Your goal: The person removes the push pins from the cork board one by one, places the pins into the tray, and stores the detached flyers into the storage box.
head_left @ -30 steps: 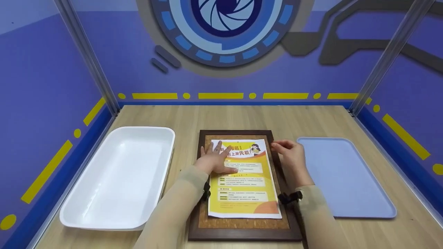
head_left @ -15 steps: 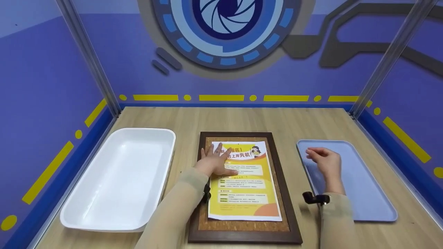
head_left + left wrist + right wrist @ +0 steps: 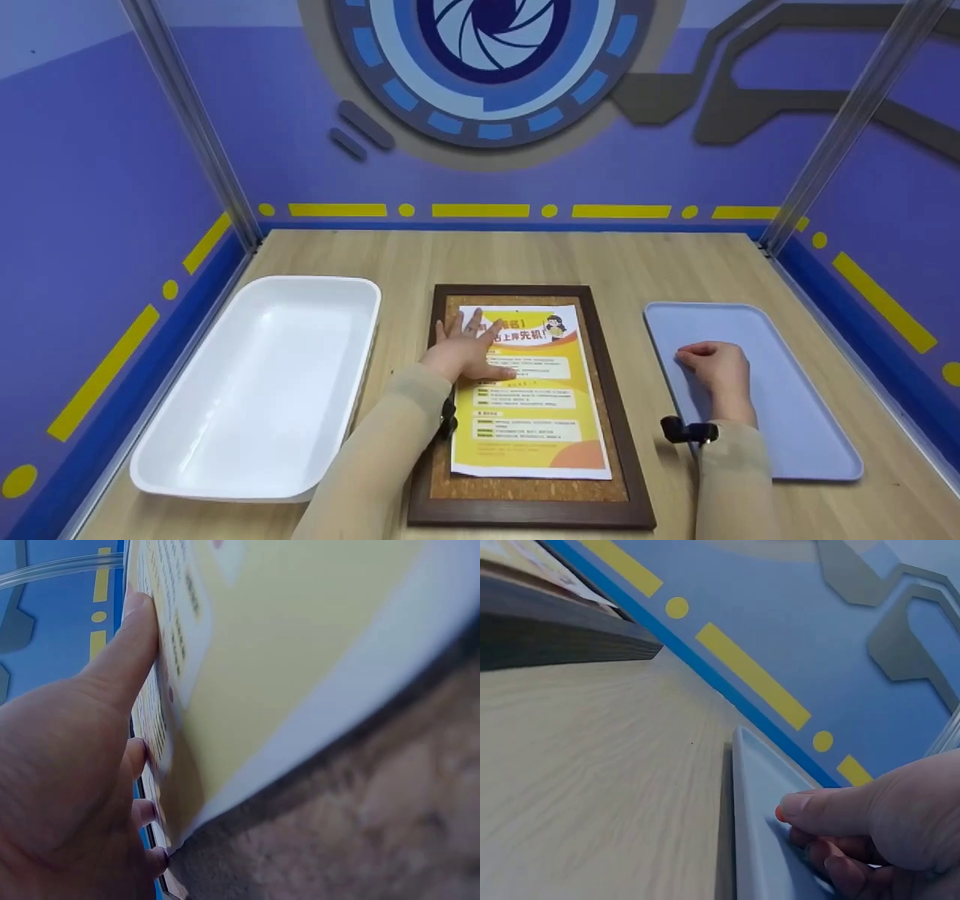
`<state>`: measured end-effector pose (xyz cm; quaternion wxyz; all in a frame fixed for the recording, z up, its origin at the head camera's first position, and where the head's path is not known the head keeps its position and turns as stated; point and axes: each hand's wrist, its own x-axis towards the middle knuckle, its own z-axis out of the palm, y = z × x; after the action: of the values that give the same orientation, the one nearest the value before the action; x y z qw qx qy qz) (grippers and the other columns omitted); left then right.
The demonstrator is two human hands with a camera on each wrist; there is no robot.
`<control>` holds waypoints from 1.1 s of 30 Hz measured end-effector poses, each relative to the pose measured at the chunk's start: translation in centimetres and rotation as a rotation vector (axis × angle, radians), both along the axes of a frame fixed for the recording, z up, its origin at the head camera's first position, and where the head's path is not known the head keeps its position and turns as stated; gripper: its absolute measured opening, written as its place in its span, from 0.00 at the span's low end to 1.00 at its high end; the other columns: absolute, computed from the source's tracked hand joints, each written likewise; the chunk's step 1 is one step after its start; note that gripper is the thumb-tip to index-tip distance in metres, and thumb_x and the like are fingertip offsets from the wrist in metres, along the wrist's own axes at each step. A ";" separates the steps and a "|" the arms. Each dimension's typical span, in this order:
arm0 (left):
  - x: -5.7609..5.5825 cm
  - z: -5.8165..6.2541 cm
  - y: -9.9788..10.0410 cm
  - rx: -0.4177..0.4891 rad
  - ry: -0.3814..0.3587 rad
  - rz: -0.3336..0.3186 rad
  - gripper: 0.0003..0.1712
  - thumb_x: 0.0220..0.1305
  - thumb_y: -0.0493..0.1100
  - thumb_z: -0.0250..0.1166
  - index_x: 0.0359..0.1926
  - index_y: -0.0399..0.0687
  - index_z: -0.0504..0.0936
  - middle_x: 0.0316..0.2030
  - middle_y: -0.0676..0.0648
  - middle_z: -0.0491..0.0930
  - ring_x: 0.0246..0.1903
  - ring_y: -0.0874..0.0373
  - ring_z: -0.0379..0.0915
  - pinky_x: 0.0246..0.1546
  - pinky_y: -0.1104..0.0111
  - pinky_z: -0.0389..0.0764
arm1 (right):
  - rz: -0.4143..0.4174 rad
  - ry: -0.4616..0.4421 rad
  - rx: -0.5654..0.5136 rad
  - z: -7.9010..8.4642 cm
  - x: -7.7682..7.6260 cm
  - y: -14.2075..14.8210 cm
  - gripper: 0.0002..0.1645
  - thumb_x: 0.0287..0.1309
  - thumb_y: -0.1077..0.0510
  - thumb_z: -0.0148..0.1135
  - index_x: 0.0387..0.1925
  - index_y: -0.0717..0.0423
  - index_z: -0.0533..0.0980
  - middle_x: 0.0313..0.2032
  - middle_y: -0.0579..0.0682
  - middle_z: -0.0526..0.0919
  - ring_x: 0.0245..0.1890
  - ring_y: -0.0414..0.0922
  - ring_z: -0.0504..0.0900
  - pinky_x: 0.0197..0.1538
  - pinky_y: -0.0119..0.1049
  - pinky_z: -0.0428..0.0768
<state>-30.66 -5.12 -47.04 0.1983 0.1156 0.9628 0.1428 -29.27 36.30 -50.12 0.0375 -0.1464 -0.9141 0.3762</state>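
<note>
My left hand (image 3: 463,352) rests with spread fingers on the upper left of a yellow printed poster (image 3: 525,450). Beneath the poster lies a cork board (image 3: 525,490) with a dark brown wooden frame (image 3: 532,513). In the left wrist view, the thumb (image 3: 124,652) presses flat on the sheet, whose near edge lifts slightly off the cork. Over the left part of a pale blue tray (image 3: 787,405), my right hand (image 3: 720,375) pinches a small orange-red push pin (image 3: 781,814); thumb and fingers hide most of it.
To the left stands a deep white basin (image 3: 262,382). The wooden table (image 3: 510,259) carries everything, and blue-purple panels (image 3: 480,184) enclose its back and sides. A strip of tabletop separates the framed board from the pale blue tray.
My right hand has moved right from beside the board's upper right edge to over the pale blue tray, then slightly lower. My left hand has stayed on the poster.
</note>
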 end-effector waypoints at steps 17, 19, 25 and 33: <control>0.1 -0.2 0.0 0.014 -0.001 0.014 0.61 0.58 0.78 0.63 0.83 0.69 0.45 0.84 0.47 0.30 0.82 0.41 0.19 0.79 0.39 0.25 | -0.057 0.053 -0.034 1.4 0.2 -1.3 0.21 0.67 0.55 0.66 0.55 0.64 0.83 0.53 0.64 0.87 0.51 0.54 0.84 0.40 0.26 0.74; 0.0 -0.2 0.0 0.008 0.000 0.010 0.61 0.58 0.79 0.63 0.83 0.69 0.45 0.84 0.47 0.30 0.82 0.41 0.19 0.79 0.39 0.25 | -0.052 0.091 -0.068 2.1 0.1 -1.8 0.23 0.67 0.54 0.66 0.57 0.63 0.82 0.52 0.63 0.87 0.46 0.46 0.84 0.39 0.24 0.74; -0.2 -0.3 -0.1 0.003 -0.001 -0.008 0.60 0.58 0.79 0.63 0.83 0.69 0.44 0.84 0.46 0.30 0.82 0.40 0.19 0.79 0.38 0.25 | 0.128 0.050 -0.386 3.9 -0.2 -4.4 0.31 0.71 0.52 0.63 0.67 0.67 0.73 0.39 0.38 0.87 0.35 0.28 0.83 0.41 0.25 0.84; -0.3 -0.5 -0.1 -0.001 -0.008 0.003 0.60 0.58 0.79 0.62 0.83 0.70 0.44 0.84 0.47 0.29 0.82 0.40 0.18 0.79 0.39 0.23 | 0.336 -0.208 -0.626 3.9 -0.5 -8.4 0.38 0.77 0.46 0.53 0.74 0.68 0.62 0.65 0.63 0.79 0.51 0.42 0.89 0.57 0.36 0.86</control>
<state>-30.99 -5.19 -47.55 0.2017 0.1134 0.9622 0.1433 -29.75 27.92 -46.23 -0.1645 -0.0361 -0.7650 0.6216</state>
